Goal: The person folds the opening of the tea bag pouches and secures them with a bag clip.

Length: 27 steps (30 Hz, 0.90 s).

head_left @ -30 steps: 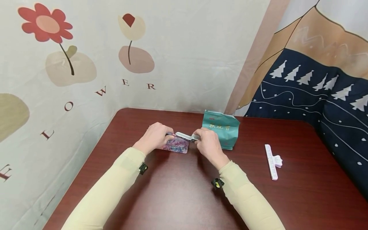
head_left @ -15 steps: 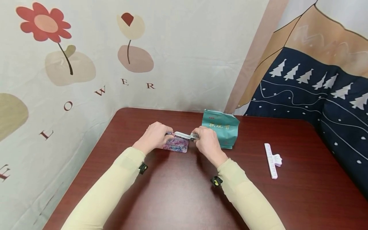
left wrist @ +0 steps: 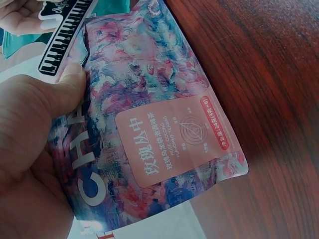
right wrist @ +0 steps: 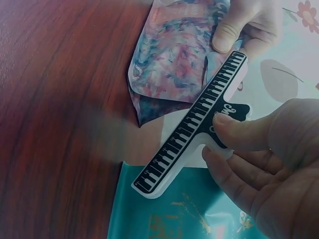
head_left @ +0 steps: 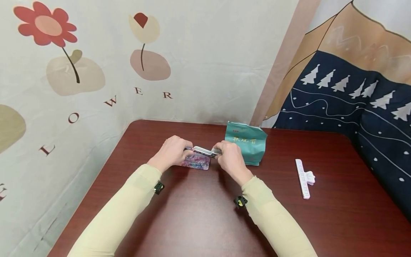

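Observation:
A pink, blue and purple tea pouch (head_left: pixel 197 162) stands at the back middle of the table. My left hand (head_left: pixel 173 150) grips its top, with the thumb (left wrist: pixel 62 89) lying along the upper edge. In my right hand (head_left: pixel 232 157) is a long sealing clip (right wrist: pixel 187 129) with a black-and-white piano-key pattern, its handle pinched between thumb and fingers. The clip slants beside the pouch's folded top, its far end near my left thumb and its near end sticking out past the pouch. Whether its jaws bite the pouch I cannot tell.
Just behind my right hand stands a teal bag (head_left: pixel 255 147) with gold characters. A second clip, white with a ruler-like bar (head_left: pixel 302 178), lies on the table (head_left: pixel 199 221) to the right. A printed fabric wall (head_left: pixel 205 71) closes off the back and left.
The view has shifted very slightly. Both hands, the pouch and the clip otherwise keep nearly the same places.

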Motion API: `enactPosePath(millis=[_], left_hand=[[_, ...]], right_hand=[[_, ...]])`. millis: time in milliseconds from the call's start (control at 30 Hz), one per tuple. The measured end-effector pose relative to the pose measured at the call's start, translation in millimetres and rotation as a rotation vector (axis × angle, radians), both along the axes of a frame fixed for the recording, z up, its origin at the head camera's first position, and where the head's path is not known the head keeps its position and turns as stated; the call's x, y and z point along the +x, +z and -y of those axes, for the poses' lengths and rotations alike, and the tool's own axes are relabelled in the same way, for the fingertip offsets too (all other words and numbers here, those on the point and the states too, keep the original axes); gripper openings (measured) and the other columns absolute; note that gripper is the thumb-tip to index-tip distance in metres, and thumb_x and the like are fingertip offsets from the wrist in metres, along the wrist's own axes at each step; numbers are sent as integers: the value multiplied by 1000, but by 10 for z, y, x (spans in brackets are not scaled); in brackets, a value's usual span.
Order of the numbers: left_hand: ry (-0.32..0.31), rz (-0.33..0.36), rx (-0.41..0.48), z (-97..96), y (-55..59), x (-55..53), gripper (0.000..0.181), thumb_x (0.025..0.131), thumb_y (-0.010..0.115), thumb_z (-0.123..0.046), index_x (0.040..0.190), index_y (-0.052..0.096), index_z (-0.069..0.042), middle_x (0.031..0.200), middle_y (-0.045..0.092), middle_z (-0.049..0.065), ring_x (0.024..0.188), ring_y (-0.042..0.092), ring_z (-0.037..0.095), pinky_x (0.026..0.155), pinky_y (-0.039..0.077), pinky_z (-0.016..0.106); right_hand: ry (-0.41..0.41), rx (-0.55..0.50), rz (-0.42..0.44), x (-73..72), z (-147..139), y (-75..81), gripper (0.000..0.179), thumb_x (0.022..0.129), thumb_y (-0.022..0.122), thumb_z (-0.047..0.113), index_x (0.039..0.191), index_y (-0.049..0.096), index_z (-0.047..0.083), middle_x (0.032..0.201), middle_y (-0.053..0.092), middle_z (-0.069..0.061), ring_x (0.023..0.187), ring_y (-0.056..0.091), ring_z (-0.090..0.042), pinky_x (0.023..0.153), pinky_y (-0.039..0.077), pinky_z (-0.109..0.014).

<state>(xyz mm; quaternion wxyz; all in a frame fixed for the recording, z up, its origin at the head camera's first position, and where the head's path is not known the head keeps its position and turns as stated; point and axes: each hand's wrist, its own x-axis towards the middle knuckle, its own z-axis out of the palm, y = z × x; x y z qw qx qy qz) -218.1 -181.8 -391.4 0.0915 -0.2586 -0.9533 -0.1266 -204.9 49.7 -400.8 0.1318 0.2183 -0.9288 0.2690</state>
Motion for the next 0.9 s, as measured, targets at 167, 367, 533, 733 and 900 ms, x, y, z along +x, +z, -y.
enactPosePath(millis=[167,367,533,733,900], left_hand=[[9,8,-9,2,3,-6,21,89,82,-22,75,67,-17,60,56,-7,61,45,16,56,37,33],[11,4,-22,15,7,-2,22,89,82,-24,75,66,-17,61,58,-6,61,47,17,55,39,35],[-6,-7,-14,17,17,-5,30,89,82,-23,69,60,-18,57,51,-7,59,45,17,54,38,35],[-6,-3,-17,2,17,-19,32,89,82,-24,68,58,-18,56,50,-7,59,45,17,55,37,35],[-2,2,-22,-8,37,-16,34,89,82,-24,67,56,-17,57,50,-7,60,46,18,57,39,36]], right_hand=[[2,-14,21,-8,25,-34,16,82,82,-3,92,80,10,87,73,-2,83,70,-26,75,56,-44],[-5,-29,18,-13,45,-77,17,80,84,-1,91,79,11,86,73,-1,83,70,-25,75,55,-43],[-5,-48,15,-22,42,-100,17,80,84,-1,92,79,11,88,73,-2,84,70,-25,76,55,-43],[-2,-82,19,-28,39,-101,18,80,84,-1,93,80,11,89,74,-1,84,70,-25,75,55,-43],[-1,-100,14,-28,50,-97,20,80,83,-3,94,80,11,91,75,-2,85,71,-25,76,55,-43]])
